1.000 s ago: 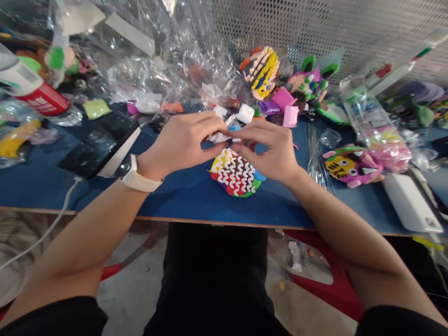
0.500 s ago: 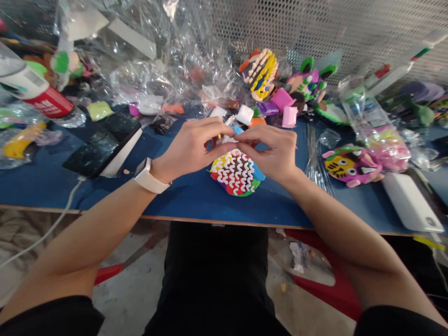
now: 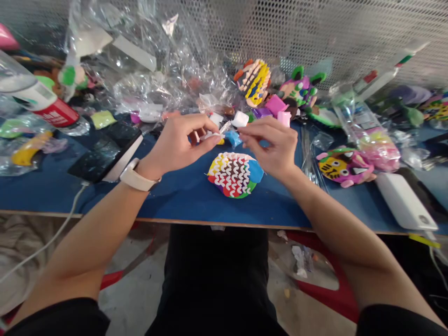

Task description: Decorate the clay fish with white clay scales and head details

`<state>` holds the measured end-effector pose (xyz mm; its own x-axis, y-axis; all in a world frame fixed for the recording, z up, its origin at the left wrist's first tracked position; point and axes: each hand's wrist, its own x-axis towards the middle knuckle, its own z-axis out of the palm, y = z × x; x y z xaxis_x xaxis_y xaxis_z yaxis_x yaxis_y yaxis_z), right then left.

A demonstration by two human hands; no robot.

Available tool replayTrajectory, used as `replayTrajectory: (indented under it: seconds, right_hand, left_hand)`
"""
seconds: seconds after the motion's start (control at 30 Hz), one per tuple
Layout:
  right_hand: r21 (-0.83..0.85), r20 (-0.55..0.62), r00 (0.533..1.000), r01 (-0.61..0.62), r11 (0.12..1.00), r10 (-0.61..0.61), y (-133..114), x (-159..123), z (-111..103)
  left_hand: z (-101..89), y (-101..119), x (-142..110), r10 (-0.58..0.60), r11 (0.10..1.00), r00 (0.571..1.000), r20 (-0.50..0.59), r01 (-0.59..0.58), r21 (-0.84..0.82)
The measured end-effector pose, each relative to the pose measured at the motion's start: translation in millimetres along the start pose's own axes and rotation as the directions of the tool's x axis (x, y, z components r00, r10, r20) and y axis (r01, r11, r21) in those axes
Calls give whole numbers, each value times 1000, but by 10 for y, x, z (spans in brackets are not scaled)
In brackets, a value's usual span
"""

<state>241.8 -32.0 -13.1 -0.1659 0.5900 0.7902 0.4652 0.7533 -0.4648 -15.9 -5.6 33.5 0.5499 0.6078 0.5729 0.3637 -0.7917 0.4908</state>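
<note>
Running from the near edge (image 3: 154,220), bare blue tabletop (image 3: 182,200) met a wavy-ridged clay disc (image 3: 235,177).
Past it, the left hand (image 3: 178,142) pinched a white scrap (image 3: 211,136); the right hand (image 3: 276,142) bunched its fingers, hold unclear; crinkled plastic (image 3: 175,70) fronted a perforated screen (image 3: 332,28).

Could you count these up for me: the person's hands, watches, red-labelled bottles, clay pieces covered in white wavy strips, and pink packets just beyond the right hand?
Hands, left hand and right hand: 2
Watch: 1
Red-labelled bottle: 1
Wavy-stripped clay piece: 1
Pink packets: 2
Total: 7
</note>
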Motion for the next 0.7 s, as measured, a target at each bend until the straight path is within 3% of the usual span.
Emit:
replayTrajectory:
  seconds: [0.17,0.47,0.6,0.7]
  right_hand:
    - [-61,80,997,30,998,-25,-128,-31,76]
    - [-112,100,984,158,981,-147,-57,-65,86]
    - [-106,79,990,126,986,-118,-92,-43,29]
    - [-67,-98,995,-24,997,17,-35,-6,-41]
  left_hand:
    - [120,42,-29,2,996,998,62,4,-92]
    - [193,28,-53,-56,982,994,92,71,-175]
    - [176,14,-29,-8,997,994,106,16,-75]
    - [47,-9,-15,18,989,983,181,-45,144]
